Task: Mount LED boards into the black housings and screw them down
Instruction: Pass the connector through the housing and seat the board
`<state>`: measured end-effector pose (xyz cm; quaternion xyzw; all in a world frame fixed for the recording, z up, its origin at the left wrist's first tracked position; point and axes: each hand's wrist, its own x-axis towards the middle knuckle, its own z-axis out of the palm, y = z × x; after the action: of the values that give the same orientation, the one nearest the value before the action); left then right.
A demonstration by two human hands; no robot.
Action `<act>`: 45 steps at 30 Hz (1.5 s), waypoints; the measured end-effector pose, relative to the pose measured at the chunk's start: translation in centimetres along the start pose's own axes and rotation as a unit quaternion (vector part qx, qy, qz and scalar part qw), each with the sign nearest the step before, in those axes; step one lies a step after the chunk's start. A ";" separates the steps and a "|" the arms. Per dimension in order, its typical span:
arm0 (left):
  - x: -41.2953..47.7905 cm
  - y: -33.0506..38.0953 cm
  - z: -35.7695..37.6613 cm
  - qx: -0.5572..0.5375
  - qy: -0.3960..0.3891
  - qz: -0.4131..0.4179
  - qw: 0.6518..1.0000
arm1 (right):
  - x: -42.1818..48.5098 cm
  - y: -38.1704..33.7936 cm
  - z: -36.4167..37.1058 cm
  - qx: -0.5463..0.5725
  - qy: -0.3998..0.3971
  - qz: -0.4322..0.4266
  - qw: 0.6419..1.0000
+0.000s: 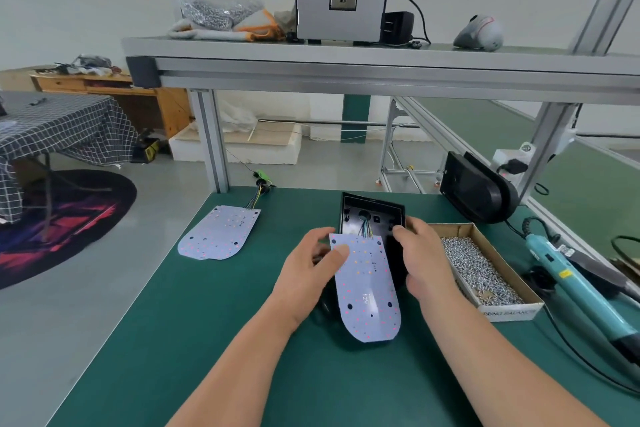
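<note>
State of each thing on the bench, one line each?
black housing: open side up, board's wires running into it.
LED board: tilted over it, unseated, unscrewed.
spare LED board: lying flat, untouched.
screw box: open, holding screws.
screwdriver: lying down, unheld.
left hand: grips LED board's edge.
right hand: grips black housing's side.

Both bare forearms reach up from the lower edge of the view and converge over the bench (194,322). The left hand (308,267) pinches the upper left corner of an LED board (367,291), with the thumb flat on its face and the fingers curled beneath. The right hand (424,260) grips the right edge of the black housing (374,215), fingertips hooked over its rim and the thumb along its side.
</note>
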<state>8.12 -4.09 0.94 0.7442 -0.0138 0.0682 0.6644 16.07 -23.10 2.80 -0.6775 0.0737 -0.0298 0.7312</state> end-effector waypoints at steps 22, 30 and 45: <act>0.5 0.2 0.1 0.072 -0.077 0.051 0.993 | -3.5 -2.2 -3.3 -0.382 -0.157 -0.252 0.875; 0.5 0.4 0.1 0.061 -0.124 0.047 0.989 | -2.2 -2.7 -3.3 -0.312 -0.083 -0.272 0.907; 0.7 -0.2 0.4 0.059 -0.095 0.040 0.993 | -0.8 -1.9 -2.8 -0.353 -0.076 -0.277 0.891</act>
<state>8.91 -4.37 0.78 0.7838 -0.1028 0.0239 0.6120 15.01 -25.86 4.54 -0.8840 -0.1671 -0.1514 0.4096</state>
